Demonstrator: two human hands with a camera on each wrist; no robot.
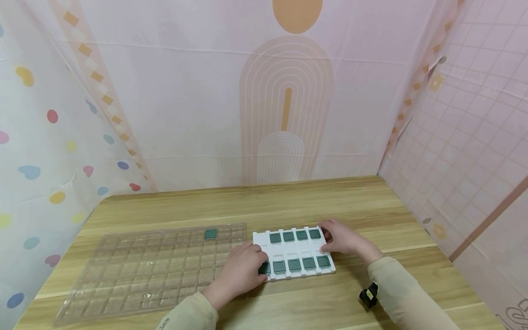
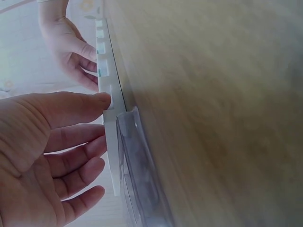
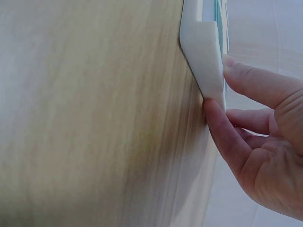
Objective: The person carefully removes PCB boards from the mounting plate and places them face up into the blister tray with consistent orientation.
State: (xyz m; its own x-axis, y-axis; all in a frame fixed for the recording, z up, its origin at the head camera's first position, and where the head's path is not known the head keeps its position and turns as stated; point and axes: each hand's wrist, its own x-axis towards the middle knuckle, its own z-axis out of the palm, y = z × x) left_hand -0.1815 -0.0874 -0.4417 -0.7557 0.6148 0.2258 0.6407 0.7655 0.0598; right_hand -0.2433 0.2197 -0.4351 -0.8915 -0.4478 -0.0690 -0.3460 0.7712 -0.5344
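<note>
A white tray (image 1: 284,250) lies on the table with several square green chips (image 1: 294,265) in two rows of slots. The far-left slot of the back row is bare. My left hand (image 1: 245,266) holds the tray's front-left part, thumb on the front edge and curled fingers over the top, partly covering a chip. Pinched between my right thumb and fingers is the tray's right end, with the right hand (image 3: 265,132) partly under its corner. To the left, a clear plastic tray (image 1: 165,256) of many compartments carries one green chip (image 1: 211,234).
The wooden table (image 1: 313,201) ends at a patterned cloth backdrop (image 1: 185,114). A small black object with a yellow mark (image 1: 368,295) sits beside my right sleeve. The clear tray's raised rim (image 2: 142,165) stands close to the white tray.
</note>
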